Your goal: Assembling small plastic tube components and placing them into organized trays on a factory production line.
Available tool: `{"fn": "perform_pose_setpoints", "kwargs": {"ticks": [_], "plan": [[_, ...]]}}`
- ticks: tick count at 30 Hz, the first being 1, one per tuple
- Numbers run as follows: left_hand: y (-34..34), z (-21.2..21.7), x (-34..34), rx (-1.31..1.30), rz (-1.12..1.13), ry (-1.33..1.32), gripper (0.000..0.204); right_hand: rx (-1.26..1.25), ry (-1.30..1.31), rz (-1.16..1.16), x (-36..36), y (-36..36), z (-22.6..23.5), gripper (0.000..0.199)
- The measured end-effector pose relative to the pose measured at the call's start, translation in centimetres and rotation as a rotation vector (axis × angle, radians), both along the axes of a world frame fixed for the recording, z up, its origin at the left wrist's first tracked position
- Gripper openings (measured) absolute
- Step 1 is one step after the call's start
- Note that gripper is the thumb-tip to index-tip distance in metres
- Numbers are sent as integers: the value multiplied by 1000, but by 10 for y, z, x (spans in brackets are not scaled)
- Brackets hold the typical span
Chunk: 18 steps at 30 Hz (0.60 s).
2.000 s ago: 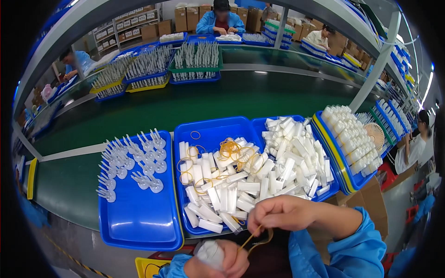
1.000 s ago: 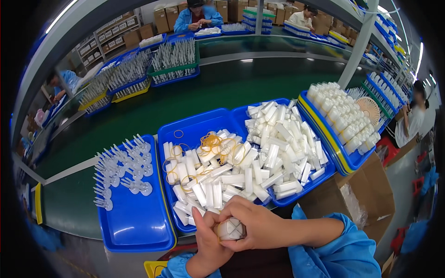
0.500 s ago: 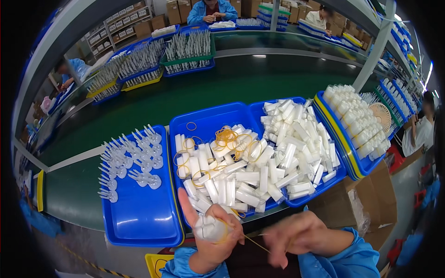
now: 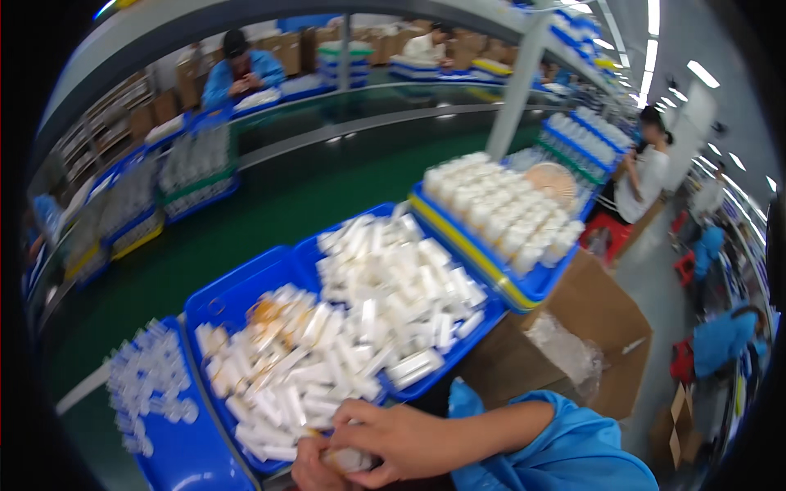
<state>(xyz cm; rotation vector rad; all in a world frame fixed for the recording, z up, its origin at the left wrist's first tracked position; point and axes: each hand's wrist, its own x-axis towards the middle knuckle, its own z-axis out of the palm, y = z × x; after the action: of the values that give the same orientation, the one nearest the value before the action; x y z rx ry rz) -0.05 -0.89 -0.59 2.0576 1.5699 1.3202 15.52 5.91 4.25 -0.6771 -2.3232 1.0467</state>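
Observation:
My right hand, in a blue sleeve, wraps over a small white bundle of tubes at the bottom edge. My left hand is mostly hidden beneath it, fingers curled on the same bundle. Both hands hover at the front edge of a blue tray filled with loose white tubes and some tan rubber bands. The picture is blurred by motion.
A second blue tray of white tubes, a blue tray of upright white pieces, a left tray of clear pieces. Brown cardboard box at right. Green conveyor belt behind. Other people work across it and at right.
The view has swung to the right and blurred. My right hand moved from beside the bundle to cover it; both hands now close together on it.

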Motion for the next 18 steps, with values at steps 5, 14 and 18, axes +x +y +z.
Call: {"fn": "perform_pose_setpoints", "kwargs": {"ticks": [5, 14, 18], "plan": [[3, -5, 8, 130, -184, 66, 61, 142, 244, -75, 14, -20, -7, 29], [-4, 7, 13, 267, -306, 48, 86, 787, 155, -676, 139, 12, 38, 44], [-9, 5, -17, 530, -225, 74, 83, 646, -50, -1412, 215, 47, 44, 34]]}}
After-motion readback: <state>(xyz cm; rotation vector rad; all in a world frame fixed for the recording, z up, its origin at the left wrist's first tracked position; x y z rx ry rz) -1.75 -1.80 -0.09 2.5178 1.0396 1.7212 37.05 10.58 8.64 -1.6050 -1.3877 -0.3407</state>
